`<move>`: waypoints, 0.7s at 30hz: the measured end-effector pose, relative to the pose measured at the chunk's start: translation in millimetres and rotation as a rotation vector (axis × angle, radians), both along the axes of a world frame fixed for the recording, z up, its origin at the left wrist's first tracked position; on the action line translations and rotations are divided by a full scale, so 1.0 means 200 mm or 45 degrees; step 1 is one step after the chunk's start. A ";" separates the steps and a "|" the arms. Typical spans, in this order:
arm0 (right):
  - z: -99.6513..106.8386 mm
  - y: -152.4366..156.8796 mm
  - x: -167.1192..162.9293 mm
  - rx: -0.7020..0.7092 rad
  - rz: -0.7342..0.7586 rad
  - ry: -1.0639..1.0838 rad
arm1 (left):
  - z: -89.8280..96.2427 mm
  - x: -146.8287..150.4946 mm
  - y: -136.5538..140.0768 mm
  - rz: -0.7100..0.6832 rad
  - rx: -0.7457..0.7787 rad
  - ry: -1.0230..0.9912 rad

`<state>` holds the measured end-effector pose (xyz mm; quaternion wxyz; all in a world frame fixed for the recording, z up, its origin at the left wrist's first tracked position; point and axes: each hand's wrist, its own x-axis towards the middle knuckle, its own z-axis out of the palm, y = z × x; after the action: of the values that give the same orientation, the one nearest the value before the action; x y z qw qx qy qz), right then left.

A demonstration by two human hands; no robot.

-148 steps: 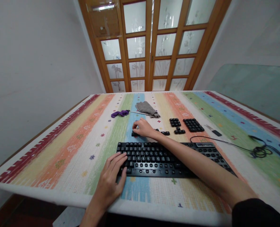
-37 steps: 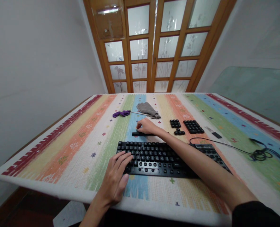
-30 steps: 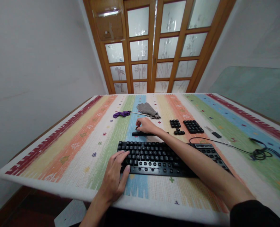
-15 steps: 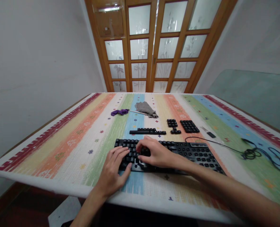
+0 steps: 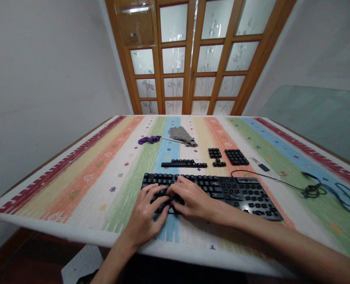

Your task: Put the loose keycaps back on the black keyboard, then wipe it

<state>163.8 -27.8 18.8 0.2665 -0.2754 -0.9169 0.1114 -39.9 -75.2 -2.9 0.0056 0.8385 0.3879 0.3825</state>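
A black keyboard [image 5: 251, 197] lies near the front edge of the table. Its left and middle part bears keycaps, while the right end shows bare key switches. My left hand [image 5: 146, 215] rests over the keyboard's lower left, fingers spread and thumb apart. Beside it, my right hand [image 5: 192, 199] curls its fingers and thumb down onto the lower keys, close to the left fingertips. Whatever is in this pinch is hidden by the fingers. Behind the keyboard stand loose keycaps in groups: a row with a long space bar [image 5: 170, 165], a small cluster [image 5: 214, 153] and a number-pad block [image 5: 236, 157].
A purple cloth [image 5: 149, 140], a thin stick [image 5: 170, 139] and a grey cloth [image 5: 183, 135] lie farther back. To the right are a small black object with metal prongs [image 5: 263, 167] and a coiled cable [image 5: 313, 192]. A striped cloth [image 5: 86, 177] covers the table.
My right hand has come slightly down and flattened, its fingertips now closer to my left hand. The left fingers have shifted right. More keycaps show right of the hands.
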 end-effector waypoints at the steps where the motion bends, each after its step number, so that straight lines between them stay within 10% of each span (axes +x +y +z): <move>1: 0.00 0.00 0.00 0.013 -0.011 -0.014 | 0.00 0.00 0.00 -0.005 0.006 0.005; 10: 0.07 0.02 0.02 0.215 -0.068 -0.168 | -0.04 0.03 0.00 -0.016 0.050 0.129; 21: 0.08 0.64 0.04 -0.068 -0.381 -0.221 | -0.03 0.04 0.01 -0.023 0.082 0.142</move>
<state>171.7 100.3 33.8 0.1925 -0.4244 -0.8819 0.0708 -31.9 -72.6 -9.3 -0.0395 0.8617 0.3677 0.3475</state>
